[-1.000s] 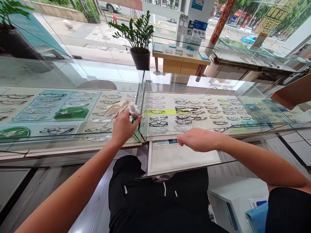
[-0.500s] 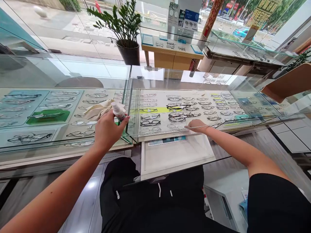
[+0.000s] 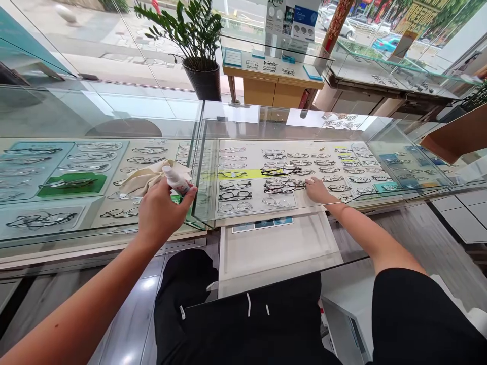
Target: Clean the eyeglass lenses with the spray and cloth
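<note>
Left hand (image 3: pixel 158 208) grips a bottle (image 3: pixel 176 180). Right hand (image 3: pixel 317 191), grip unclear, seems poised for picking glasses (image 3: pixel 286 190) at left; lifting wants a light pinch

Bottle (image 3: pixel 175 179): white plastic by look, smooth, slight sheen, with print on its side. Cloth (image 3: pixel 139 179): cream fabric, matt, soft, creased into folds. Bench (image 3: pixel 236 120): clear glass panels, smooth and glossy, carrying reflections. Dark spectacles (image 3: pixel 235 196): look like plastic, rims smooth; lenses transparent. Green card (image 3: pixel 93 191): smooth, finish uncertain through the glass. Drawer (image 3: pixel 277 248): pale, smooth, near-matt; material not determinable. Trousers (image 3: pixel 243 334) and sleeve (image 3: pixel 407 309): black cloth, matt. Plant pot (image 3: pixel 203 82): dark, fairly glossy. Side table (image 3: pixel 261 94): wood-look, smooth fronts. Floor (image 3: pixel 131 314): grey, wood-grained in places, polished, with bright highlights.
</note>
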A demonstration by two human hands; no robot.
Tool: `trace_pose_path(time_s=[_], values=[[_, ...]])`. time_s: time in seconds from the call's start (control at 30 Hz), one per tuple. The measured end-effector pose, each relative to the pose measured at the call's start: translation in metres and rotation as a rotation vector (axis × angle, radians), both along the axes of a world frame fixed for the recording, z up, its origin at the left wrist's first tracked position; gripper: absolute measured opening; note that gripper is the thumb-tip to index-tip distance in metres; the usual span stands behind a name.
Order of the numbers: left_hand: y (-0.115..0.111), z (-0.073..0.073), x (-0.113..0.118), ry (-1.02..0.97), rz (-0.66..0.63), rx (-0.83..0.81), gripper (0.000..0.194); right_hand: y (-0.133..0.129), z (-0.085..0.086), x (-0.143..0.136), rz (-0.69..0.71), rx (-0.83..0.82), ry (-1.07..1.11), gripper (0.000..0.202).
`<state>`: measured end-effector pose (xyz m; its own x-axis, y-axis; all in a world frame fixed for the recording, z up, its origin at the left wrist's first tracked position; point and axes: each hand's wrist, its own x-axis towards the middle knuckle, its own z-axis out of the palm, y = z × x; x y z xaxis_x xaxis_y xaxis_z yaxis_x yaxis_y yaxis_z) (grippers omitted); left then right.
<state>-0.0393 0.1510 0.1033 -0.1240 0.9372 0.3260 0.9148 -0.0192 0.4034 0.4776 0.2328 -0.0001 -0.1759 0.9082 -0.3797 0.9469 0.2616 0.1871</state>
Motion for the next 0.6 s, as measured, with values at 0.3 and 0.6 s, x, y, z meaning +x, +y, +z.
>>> trace_pose_path(time_s=[0.3,0.6], values=[[-0.001,0.001,0.002,0.016,0.016,-0.018,0.045,-0.092,0.065,-0.036,-0.036,-0.309,0.038,0.053],[0.0,0.002,0.006,-0.013,-0.004,-0.008,0.04,-0.133,0.255,-0.079,0.329,-0.199,0.475,0.059]])
